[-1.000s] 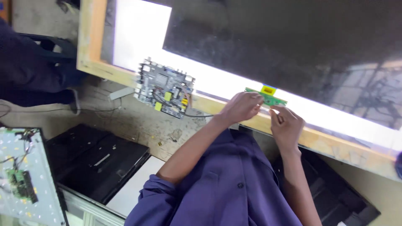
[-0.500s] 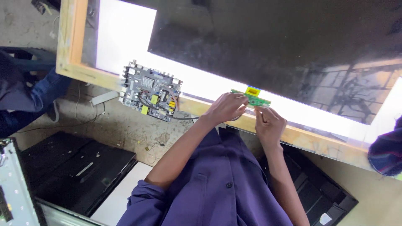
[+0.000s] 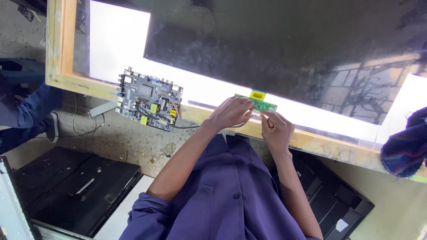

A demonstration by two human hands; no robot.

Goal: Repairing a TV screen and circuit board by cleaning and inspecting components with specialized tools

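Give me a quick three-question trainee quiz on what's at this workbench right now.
1. True or false: the left hand rests on the grey circuit board.
2. What colour is the tab on the small green circuit strip that lies just beyond the right hand?
3. Fill in: the lit panel is edged by a ___ frame.
Key: 1 false, it is at the green strip; 2 yellow; 3 wooden.
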